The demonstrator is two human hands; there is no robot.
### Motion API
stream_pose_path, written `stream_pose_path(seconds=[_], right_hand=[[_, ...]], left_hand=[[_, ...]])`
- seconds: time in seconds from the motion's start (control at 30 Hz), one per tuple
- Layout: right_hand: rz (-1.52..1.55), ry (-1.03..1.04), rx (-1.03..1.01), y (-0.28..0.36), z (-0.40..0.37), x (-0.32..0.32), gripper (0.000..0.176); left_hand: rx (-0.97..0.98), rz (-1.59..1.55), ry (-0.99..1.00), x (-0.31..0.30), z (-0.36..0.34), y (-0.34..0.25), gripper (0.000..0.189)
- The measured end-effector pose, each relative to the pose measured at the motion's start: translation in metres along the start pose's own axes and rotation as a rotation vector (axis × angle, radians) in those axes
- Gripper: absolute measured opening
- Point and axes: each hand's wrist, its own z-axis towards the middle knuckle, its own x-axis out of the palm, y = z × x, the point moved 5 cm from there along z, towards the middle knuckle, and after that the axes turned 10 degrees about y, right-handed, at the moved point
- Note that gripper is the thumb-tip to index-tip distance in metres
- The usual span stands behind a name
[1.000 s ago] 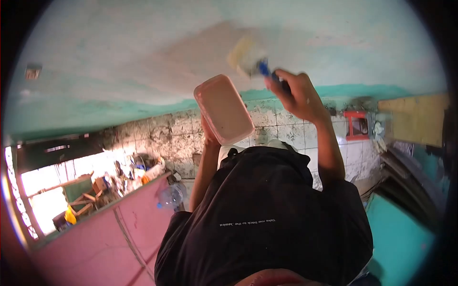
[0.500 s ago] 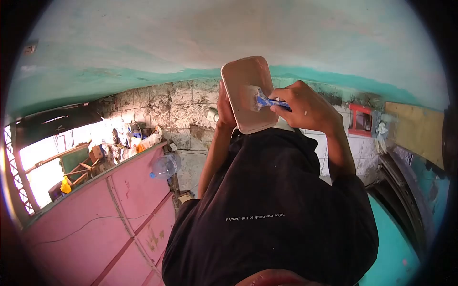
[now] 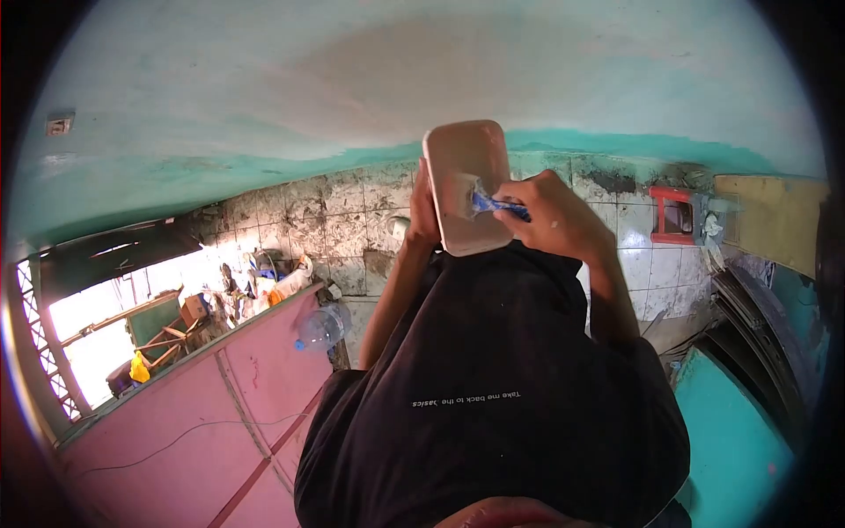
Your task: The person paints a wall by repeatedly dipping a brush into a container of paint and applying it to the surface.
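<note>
My left hand [image 3: 423,220] holds a pale pink rectangular tray [image 3: 480,154] from behind, tilted up in front of my chest. My right hand [image 3: 550,216] grips a paintbrush with a blue handle [image 3: 495,206]. Its pale, paint-covered bristles rest inside the tray. Both arms reach out over my black T-shirt [image 3: 493,396]. Above the hands spreads a pale, freshly coated surface [image 3: 370,70] with a teal band along its edge.
A stained tiled wall [image 3: 334,229] lies past the tray. At lower left is a pink panel [image 3: 176,422] with a clear plastic bottle [image 3: 321,327] at its edge. Clutter sits by a bright opening [image 3: 88,343]. A red frame [image 3: 673,216] hangs at right.
One second ago my right hand held the brush up against the pale surface. It has come down, and the bristles now sit in the tray, which has shifted right.
</note>
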Motion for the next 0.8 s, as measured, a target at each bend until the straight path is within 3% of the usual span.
stream_pose_path(seconds=[0.13,0.17,0.27,0.3,0.47,0.5,0.53,0.67,0.7,0.73,0.8], right_hand=[[0.058,-0.007,0.013,-0.012,0.005,0.019,0.017],[0.06,-0.08,-0.084,-0.011,0.001,0.015,0.018],[0.158,-0.2,-0.099,-0.012,-0.01,-0.001,0.018],[0.148,-0.208,-0.098,-0.014,-0.012,-0.004,0.018],[0.347,-0.396,0.068,-0.03,-0.017,-0.02,0.044],[0.354,-0.483,-0.037,-0.039,-0.012,-0.017,0.052],[0.347,-0.488,-0.035,-0.048,-0.006,-0.015,0.052],[0.103,-0.617,0.05,-0.068,0.015,-0.029,0.05],[0.062,-0.706,0.027,-0.063,0.02,-0.041,0.05],[0.028,-0.792,0.008,-0.057,0.024,-0.052,0.05],[-0.009,-0.876,0.028,-0.027,0.026,-0.081,0.047]], left_hand=[[-0.022,0.045,0.052,0.002,0.005,-0.004,0.055],[-0.014,0.019,0.021,0.003,0.005,-0.007,0.056],[0.073,-0.16,0.056,-0.026,0.006,-0.005,0.057],[0.109,-0.09,-0.036,-0.029,0.004,-0.007,0.059],[0.176,-0.07,-0.092,-0.054,0.0,-0.017,0.061],[0.198,-0.082,-0.163,-0.061,-0.004,-0.019,0.06],[0.218,-0.094,-0.235,-0.068,-0.008,-0.021,0.059],[0.269,-0.124,-0.222,-0.07,-0.021,-0.04,0.058],[0.413,0.433,-0.235,-0.053,-0.03,-0.06,0.058],[0.411,0.439,-0.224,-0.055,-0.031,-0.067,0.058],[0.216,-0.046,-0.206,-0.069,-0.03,-0.068,0.057]])
